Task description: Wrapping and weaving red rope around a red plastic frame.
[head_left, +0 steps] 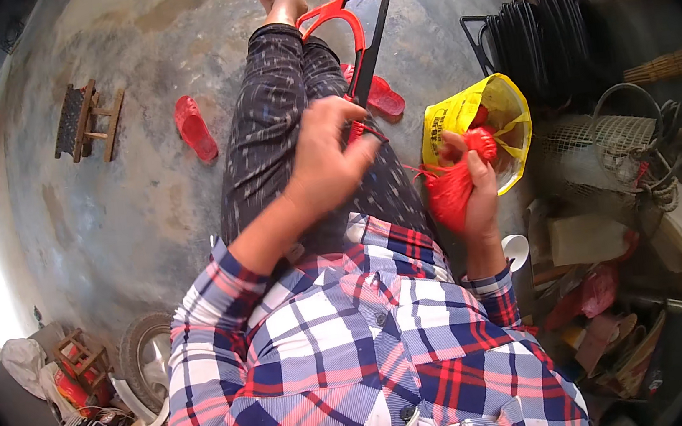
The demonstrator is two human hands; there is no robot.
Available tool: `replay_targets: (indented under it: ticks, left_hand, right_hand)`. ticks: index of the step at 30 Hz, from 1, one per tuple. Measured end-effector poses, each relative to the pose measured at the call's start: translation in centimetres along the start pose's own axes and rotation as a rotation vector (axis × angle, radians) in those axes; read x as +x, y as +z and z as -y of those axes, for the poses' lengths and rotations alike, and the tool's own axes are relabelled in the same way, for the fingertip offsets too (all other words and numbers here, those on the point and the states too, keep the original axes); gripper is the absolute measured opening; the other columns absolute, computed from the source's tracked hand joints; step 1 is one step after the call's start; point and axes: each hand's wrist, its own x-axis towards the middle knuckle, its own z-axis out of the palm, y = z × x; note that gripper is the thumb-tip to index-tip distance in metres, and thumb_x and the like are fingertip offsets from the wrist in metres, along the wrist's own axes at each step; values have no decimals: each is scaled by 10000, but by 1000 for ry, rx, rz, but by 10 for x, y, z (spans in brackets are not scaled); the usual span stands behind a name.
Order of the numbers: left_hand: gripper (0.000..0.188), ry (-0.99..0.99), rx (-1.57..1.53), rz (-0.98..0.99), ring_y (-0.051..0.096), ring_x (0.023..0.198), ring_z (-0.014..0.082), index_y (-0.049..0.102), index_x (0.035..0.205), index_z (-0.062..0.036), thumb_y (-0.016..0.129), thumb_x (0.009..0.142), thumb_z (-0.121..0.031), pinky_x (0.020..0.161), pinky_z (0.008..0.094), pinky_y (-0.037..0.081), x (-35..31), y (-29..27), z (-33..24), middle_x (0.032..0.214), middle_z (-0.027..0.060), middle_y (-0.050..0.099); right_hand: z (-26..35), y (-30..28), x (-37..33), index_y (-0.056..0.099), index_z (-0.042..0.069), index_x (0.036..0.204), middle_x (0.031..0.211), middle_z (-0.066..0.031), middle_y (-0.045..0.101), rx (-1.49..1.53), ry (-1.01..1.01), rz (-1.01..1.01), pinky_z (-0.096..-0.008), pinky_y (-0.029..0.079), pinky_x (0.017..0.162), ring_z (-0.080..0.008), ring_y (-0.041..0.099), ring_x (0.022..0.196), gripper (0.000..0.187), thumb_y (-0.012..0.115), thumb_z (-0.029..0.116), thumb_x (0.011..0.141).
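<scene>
A black frame (379, 40) with a red curved part (349, 23) lies along my legs, its far end angled and its near end by my left hand. My left hand (326, 152) is smeared by motion over the near end; thumb and fingers appear apart, but whether they pinch anything cannot be told. A bit of red winding (355, 132) shows beside the thumb. Off to the right, my right hand (479, 185) is closed round a bundle of shiny red cord (450, 194), with loose strands sticking out leftward.
A yellow bag (451, 108) stands open behind my right hand, with something red inside. Red slippers (195, 129) lie on the concrete floor (147, 58). Stacked black frames (540, 39), a wire mesh roll (594, 146) and clutter line the right. A small wooden stool (91, 124) is far left.
</scene>
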Motion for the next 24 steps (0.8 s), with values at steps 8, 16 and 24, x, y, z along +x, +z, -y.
replay_targets:
  ticks: [8, 16, 24]
  left_hand:
    - [479, -142, -571, 438, 590, 1052, 169, 485, 1301, -11, 644, 848, -10, 908, 317, 467, -15, 4, -56, 1151, 98, 611]
    - [418, 40, -290, -166, 581, 1055, 203, 628, 1126, -72, 695, 729, 38, 932, 362, 469, 28, -60, -19, 1103, 55, 604]
    - [178, 339, 905, 157, 571, 915, 255, 638, 780, -91, 673, 621, -164, 819, 388, 436, 34, -33, 17, 898, 73, 597]
  right_hand:
    - [0, 65, 6, 396, -59, 1371, 1342, -156, 487, -585, -405, 485, -355, 343, 1072, -252, 488, 1246, 760, 625, 490, 899]
    - [-5, 28, 48, 571, -22, 1247, 800, -3, 591, -27, 107, 448, -194, 305, 517, -29, 368, 579, 372, 535, 166, 929]
    - [-34, 49, 99, 645, -22, 1142, 1163, -91, 593, -896, -184, 458, -314, 479, 933, -234, 599, 1045, 431, 723, 197, 779]
